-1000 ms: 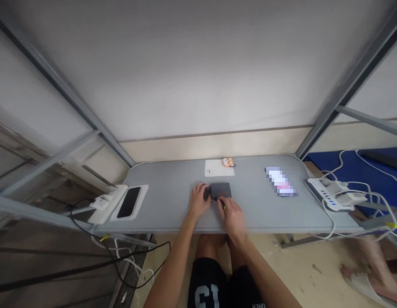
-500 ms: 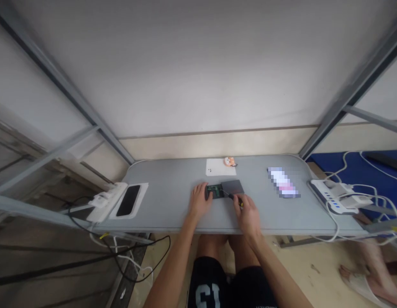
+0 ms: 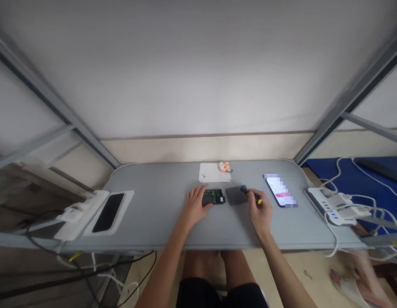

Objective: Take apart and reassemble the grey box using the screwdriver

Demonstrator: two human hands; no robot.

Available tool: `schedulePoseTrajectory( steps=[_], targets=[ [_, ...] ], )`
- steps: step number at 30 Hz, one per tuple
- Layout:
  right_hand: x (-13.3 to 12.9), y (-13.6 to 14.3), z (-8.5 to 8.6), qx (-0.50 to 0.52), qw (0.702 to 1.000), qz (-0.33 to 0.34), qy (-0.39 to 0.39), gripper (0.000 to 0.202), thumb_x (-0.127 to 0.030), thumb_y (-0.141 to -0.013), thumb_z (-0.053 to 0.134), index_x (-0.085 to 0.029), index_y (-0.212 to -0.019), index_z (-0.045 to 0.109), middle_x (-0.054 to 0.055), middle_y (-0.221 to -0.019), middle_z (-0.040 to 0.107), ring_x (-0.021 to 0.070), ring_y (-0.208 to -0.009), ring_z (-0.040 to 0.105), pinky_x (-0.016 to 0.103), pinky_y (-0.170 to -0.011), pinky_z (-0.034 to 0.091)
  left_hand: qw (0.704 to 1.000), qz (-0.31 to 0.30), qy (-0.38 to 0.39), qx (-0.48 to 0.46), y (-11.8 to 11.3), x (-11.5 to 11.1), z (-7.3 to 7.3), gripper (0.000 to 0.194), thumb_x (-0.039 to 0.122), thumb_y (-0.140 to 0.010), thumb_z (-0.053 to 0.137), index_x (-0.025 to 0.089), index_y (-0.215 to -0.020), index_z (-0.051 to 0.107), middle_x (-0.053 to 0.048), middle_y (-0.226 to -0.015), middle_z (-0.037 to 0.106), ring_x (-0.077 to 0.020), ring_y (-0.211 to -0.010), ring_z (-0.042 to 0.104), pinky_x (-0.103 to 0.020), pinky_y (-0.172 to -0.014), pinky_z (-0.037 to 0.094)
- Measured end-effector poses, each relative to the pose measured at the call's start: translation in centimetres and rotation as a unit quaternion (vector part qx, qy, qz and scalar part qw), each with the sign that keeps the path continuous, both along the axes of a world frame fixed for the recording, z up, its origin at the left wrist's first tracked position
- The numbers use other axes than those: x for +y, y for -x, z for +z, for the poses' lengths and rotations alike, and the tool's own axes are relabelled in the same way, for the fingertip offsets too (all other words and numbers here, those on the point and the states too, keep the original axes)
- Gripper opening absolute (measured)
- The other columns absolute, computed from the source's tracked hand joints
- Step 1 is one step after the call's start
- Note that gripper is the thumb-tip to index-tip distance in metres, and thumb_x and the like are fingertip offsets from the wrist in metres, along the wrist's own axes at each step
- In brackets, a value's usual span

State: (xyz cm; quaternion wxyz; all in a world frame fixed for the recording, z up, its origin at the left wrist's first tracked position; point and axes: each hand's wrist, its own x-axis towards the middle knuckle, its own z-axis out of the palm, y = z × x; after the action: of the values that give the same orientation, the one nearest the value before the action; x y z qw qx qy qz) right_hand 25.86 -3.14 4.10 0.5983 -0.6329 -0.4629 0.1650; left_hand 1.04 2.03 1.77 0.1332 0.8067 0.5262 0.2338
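my left grip (image 3: 195, 203) holds the circuit board (image 3: 213, 196) by its left end; my right grip (image 3: 258, 201) clasps a screwdriver (image 3: 243, 189), the dark cover (image 3: 233, 197) just left of it. i'd want a light left hold and the screwdriver clear of the circuit board.

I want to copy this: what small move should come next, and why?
Perhaps set down the black tool, freeing the right hand: the dark flat piece beneath the tool lies apart from the green circuit board by the left hand.
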Motion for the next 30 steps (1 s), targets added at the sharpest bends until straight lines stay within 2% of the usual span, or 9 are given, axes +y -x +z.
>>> schedulePoseTrajectory(
  steps=[3, 5, 8, 11, 14, 17, 20, 23, 30],
  targets=[
    [4.0, -0.1, 2.0, 0.042, 0.997, -0.024, -0.064, 0.035, -0.051, -0.093, 0.062, -0.017, -0.092, 0.072, 0.008, -0.090, 0.072, 0.0209, -0.082, 0.066, 0.032, -0.071, 0.050, 0.996, -0.085, -0.014, -0.006, -0.7, 1.9, 1.0, 0.075, 0.025, -0.086, 0.073, 0.025, -0.154, 0.042, -0.011, -0.153, 0.050, -0.0340, -0.138, 0.045, -0.053, -0.118, 0.036],
    [6.7, 0.0, 3.2, 0.039, 0.995, -0.025, -0.089, 0.040, -0.051, -0.098, 0.053, -0.018, -0.082, 0.067, 0.004, -0.079, 0.065, 0.0189, -0.077, 0.063, 0.030, -0.071, 0.048, 0.991, -0.131, -0.011, -0.005, -1.3, 3.2, 1.7, 0.071, 0.029, -0.083, 0.076, 0.023, -0.148, 0.048, -0.013, -0.149, 0.053, -0.0338, -0.138, 0.046, -0.052, -0.119, 0.037],
    [10.2, 0.6, 4.2, 0.022, 0.994, 0.004, -0.105, 0.047, -0.053, -0.103, 0.042, -0.019, -0.074, 0.059, 0.000, -0.070, 0.057, 0.0156, -0.067, 0.055, 0.029, -0.066, 0.044, 0.980, -0.198, 0.020, 0.002, -2.1, 4.8, 2.3, 0.055, 0.033, -0.082, 0.079, 0.025, -0.133, 0.059, -0.009, -0.130, 0.065, -0.0308, -0.125, 0.056, -0.048, -0.112, 0.045],
    [12.4, 1.6, 4.0, 0.052, 0.990, 0.078, -0.106, 0.048, -0.053, -0.104, 0.041, -0.020, -0.074, 0.058, 0.000, -0.068, 0.057, 0.0143, -0.063, 0.054, 0.027, -0.060, 0.043, 0.973, -0.224, 0.046, 0.002, -2.2, 5.7, 2.4, 0.049, 0.040, -0.087, 0.077, 0.026, -0.130, 0.059, -0.007, -0.126, 0.067, -0.0290, -0.121, 0.058, -0.046, -0.108, 0.047],
    [12.9, 2.6, 3.0, 0.080, 0.980, 0.150, -0.103, 0.042, -0.049, -0.104, 0.044, -0.020, -0.078, 0.060, 0.001, -0.072, 0.061, 0.0138, -0.061, 0.055, 0.026, -0.054, 0.043, 0.973, -0.222, 0.058, -0.003, -1.8, 5.9, 2.1, 0.051, 0.047, -0.090, 0.073, 0.025, -0.134, 0.057, -0.008, -0.129, 0.067, -0.0291, -0.122, 0.058, -0.047, -0.109, 0.046],
    [12.2, 2.9, 2.0, 0.055, 0.976, 0.184, -0.106, 0.031, -0.041, -0.103, 0.050, -0.020, -0.085, 0.064, 0.003, -0.081, 0.067, 0.0139, -0.063, 0.059, 0.027, -0.055, 0.047, 0.973, -0.224, 0.057, -0.014, -1.3, 5.8, 1.6, 0.056, 0.047, -0.094, 0.069, 0.025, -0.142, 0.052, -0.009, -0.139, 0.063, -0.0302, -0.129, 0.054, -0.048, -0.114, 0.043],
    [11.4, 2.5, 1.4, 0.003, 0.978, 0.163, -0.133, 0.033, -0.037, -0.104, 0.048, -0.021, -0.079, 0.061, 0.002, -0.074, 0.065, 0.0138, -0.062, 0.059, 0.028, -0.057, 0.046, 0.970, -0.231, 0.068, -0.016, -0.9, 5.9, 1.4, 0.058, 0.044, -0.091, 0.072, 0.027, -0.142, 0.052, -0.008, -0.139, 0.063, -0.0304, -0.129, 0.054, -0.048, -0.113, 0.043],
    [11.2, 2.1, 1.2, 0.043, 0.978, 0.133, -0.152, 0.041, -0.039, -0.106, 0.043, -0.021, -0.071, 0.056, 0.001, -0.064, 0.058, 0.0135, -0.057, 0.052, 0.029, -0.054, 0.040, 0.972, -0.224, 0.071, -0.023, -0.8, 6.2, 1.4, 0.058, 0.043, -0.087, 0.076, 0.026, -0.138, 0.055, -0.008, -0.133, 0.065, -0.0297, -0.124, 0.056, -0.048, -0.111, 0.045],
    [11.4, 2.6, 1.1, 0.024, 0.978, 0.161, -0.131, 0.044, -0.044, -0.104, 0.048, -0.021, -0.067, 0.054, 0.000, -0.061, 0.057, 0.0129, -0.055, 0.051, 0.030, -0.055, 0.038, 0.972, -0.232, 0.035, -0.017, -1.1, 6.3, 0.9, 0.055, 0.044, -0.090, 0.073, 0.024, -0.138, 0.055, -0.008, -0.136, 0.065, -0.0292, -0.128, 0.057, -0.047, -0.113, 0.043]
  ],
)
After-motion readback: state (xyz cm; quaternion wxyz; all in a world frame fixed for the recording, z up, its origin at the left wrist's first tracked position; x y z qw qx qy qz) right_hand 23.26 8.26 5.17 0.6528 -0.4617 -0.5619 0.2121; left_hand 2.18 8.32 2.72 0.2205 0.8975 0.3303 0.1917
